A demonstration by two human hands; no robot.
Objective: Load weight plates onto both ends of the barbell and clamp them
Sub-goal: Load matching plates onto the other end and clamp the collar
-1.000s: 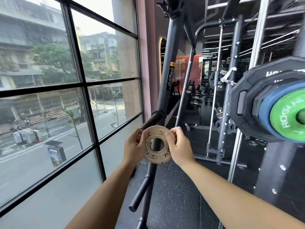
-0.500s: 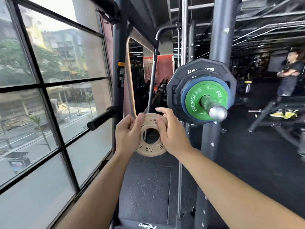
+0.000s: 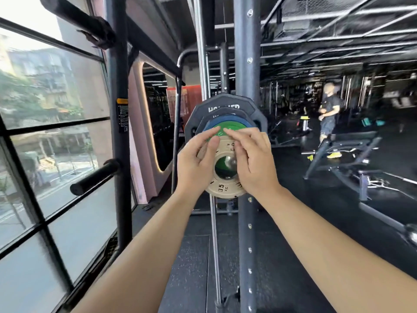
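A small tan 0.5 kg plate is held upright in front of the barbell's end, my left hand gripping its left edge and my right hand gripping its right edge. Through the plate's hole shows the steel sleeve tip of the barbell. Behind it on the sleeve sit a green plate, a blue plate and two black plates. Whether the tan plate is on the sleeve or just in front of it cannot be told.
A dark rack upright stands right behind the plates, another upright with black storage pegs to the left by the window. A bench and a standing person are at the right.
I turned right toward the barbell end. Both hands carried the tan plate up and forward until its hole lines up with the sleeve tip.
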